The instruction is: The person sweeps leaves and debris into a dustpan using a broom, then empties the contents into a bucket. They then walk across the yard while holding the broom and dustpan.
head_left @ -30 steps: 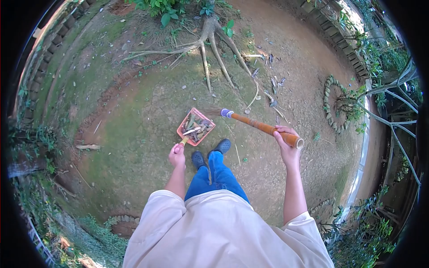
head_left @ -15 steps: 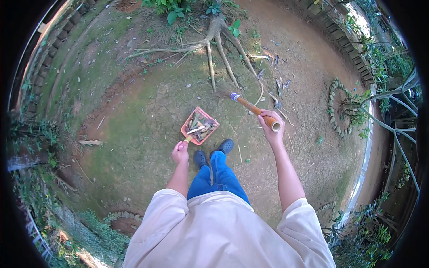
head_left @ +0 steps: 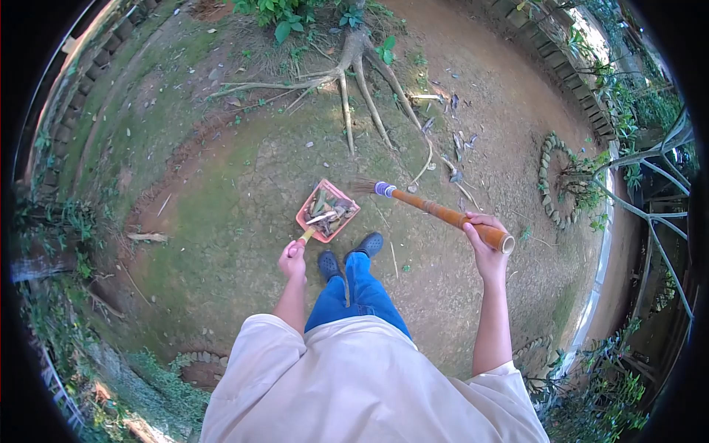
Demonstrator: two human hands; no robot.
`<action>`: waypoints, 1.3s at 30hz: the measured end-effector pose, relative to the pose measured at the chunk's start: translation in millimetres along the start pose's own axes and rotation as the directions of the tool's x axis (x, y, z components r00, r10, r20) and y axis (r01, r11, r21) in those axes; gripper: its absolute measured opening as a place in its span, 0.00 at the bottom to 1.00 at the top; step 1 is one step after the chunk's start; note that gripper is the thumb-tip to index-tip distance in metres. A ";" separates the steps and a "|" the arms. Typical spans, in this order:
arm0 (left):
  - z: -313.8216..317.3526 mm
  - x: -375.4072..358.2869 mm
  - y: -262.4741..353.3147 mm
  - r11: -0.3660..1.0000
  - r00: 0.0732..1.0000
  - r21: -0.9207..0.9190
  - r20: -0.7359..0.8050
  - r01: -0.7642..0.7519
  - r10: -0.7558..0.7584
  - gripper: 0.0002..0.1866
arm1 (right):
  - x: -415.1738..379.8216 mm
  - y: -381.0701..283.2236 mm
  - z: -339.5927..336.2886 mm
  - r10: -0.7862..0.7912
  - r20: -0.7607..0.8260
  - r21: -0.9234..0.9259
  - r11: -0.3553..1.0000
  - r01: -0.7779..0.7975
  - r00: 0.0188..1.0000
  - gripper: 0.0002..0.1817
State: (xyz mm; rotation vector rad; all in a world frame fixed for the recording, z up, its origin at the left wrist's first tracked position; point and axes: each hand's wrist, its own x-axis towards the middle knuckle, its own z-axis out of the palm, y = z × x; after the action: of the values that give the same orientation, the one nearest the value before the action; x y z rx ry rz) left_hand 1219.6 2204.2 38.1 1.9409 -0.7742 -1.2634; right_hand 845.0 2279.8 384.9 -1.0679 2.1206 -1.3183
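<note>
My left hand (head_left: 292,260) is closed round the yellowish handle of a pink dustpan (head_left: 302,215). Dry leaves and bits of debris (head_left: 330,213) lie in the pan, just in front of my dark clogs (head_left: 329,264). In my right hand (head_left: 487,247) is a broom (head_left: 432,208) with a brown bamboo-like handle, gripped near its hollow end. Its bristles (head_left: 362,186), bound in purple and white, point left and are close to the dustpan's upper right corner, apart from the pan's contents.
Tree roots (head_left: 360,81) spread over the ground ahead. Fallen dark leaves (head_left: 459,144) are scattered right of the roots. A stone ring (head_left: 548,177) circles a plant at the right. A piece of wood (head_left: 148,237) lies at the left.
My right hand has moved right and slightly down, and the broom has swung to a flatter angle with its bristles lower, nearer the dustpan. The left hand and dustpan have barely shifted.
</note>
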 end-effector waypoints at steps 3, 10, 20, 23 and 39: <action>-15.0 -3.6 0.9 0.998 0.999 -0.061 0.031 0.027 -0.025 0.17 | -1.9 -1.5 3.3 -0.014 -0.021 -0.006 1.000 0.014 1.000 0.06; -56.2 -2.6 -2.5 0.998 1.000 -0.065 0.007 0.025 -0.024 0.19 | 4.6 -1.2 31.5 0.002 -0.043 0.050 0.999 0.000 0.999 0.06; -110.2 -23.6 -9.8 0.998 0.996 -0.013 -0.049 -0.068 0.068 0.12 | 11.6 -6.0 84.3 -0.085 0.067 0.031 0.996 0.083 0.994 0.07; -117.8 -24.0 -12.7 0.995 0.995 -0.084 -0.089 -0.044 0.037 0.12 | 13.7 -7.8 95.0 -0.050 0.092 0.038 0.998 0.047 0.994 0.06; -77.2 19.8 25.2 0.958 0.975 -0.281 -0.192 0.056 -0.113 0.17 | 78.0 -0.5 181.5 -0.244 0.032 0.067 0.968 0.242 0.969 0.08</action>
State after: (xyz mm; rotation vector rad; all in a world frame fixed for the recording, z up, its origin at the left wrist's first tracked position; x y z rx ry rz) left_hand 1295.5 2191.2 70.6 1.8556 -0.3917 -1.1290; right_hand 922.0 2116.3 305.1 -1.3500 1.9537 -1.4500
